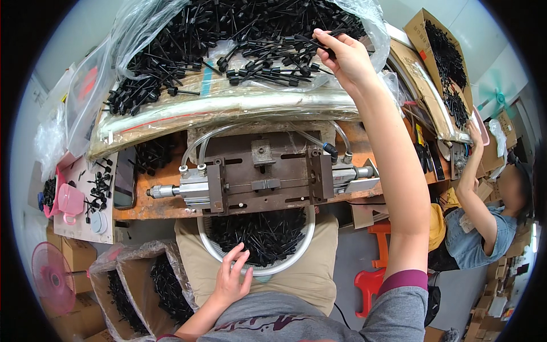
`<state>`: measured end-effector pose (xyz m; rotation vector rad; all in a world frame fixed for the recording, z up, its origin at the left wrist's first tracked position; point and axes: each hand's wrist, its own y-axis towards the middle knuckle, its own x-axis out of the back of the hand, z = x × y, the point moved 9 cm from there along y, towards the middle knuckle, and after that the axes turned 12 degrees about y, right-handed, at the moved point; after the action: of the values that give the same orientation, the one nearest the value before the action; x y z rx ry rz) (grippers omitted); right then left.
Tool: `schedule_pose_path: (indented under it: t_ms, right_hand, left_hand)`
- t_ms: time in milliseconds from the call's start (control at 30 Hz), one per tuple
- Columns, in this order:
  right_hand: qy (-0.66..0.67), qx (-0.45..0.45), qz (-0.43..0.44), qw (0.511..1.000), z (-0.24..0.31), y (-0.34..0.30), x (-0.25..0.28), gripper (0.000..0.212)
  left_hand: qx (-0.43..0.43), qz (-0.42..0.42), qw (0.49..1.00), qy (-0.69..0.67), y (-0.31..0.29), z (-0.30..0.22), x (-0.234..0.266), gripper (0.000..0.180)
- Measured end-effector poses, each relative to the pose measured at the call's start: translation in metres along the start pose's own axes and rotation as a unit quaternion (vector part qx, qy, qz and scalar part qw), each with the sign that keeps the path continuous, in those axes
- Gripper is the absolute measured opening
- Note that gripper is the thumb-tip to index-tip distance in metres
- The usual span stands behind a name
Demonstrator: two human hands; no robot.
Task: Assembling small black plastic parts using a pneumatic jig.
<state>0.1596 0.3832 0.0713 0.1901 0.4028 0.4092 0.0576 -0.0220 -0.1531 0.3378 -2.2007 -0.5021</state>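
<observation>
My right hand [347,57] reaches to the far right part of a heap of black plastic parts [268,23], each a thin stem with a thicker knob. Its thumb and fingers are closed on one such black stemmed part [307,41], partly hidden by the fingers. Nearer to me, my left hand [232,276] rests at the near rim of a round white basket [310,228], its fingers apart and holding nothing. More black stemmed parts [256,233] fill the basket, which sits on my lap. Between heap and basket stands a metal clamping fixture [265,185] with a small grey block in its middle.
Air cylinders [194,191] and clear hoses flank the fixture on an orange bench [142,214]. Lined boxes [134,290] of black parts and a pink fan [54,276] stand left. A co-worker [478,228] reaches to a carton [424,28] at right, near a red stool [367,285].
</observation>
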Motion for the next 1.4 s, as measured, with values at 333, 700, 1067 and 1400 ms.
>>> schedule_pose_path:
  t_ms: [333, 700, 1067, 1400]
  right_hand:
    - [-0.156, -0.059, -0.013, 0.986, -0.024, -0.004, -0.002, 0.020]
    - [-0.045, -0.002, -0.018, 0.999, -0.002, -0.003, 0.003, 0.019]
    - [-0.002, -0.075, 0.047, 0.996, -0.013, -0.117, -0.037, 0.016]
    - [0.047, -0.152, 0.056, 0.986, -0.041, -0.154, -0.062, 0.018]
  left_hand:
    - [-0.041, -0.010, 0.999, -0.013, 0.012, -0.021, 0.007, 0.062]
    - [-0.034, 0.005, 0.999, -0.041, 0.015, -0.024, 0.008, 0.062]
    - [-0.009, -0.114, 0.989, -0.094, 0.111, -0.037, 0.090, 0.048]
    - [0.006, -0.121, 0.974, -0.192, 0.210, -0.053, 0.099, 0.044]
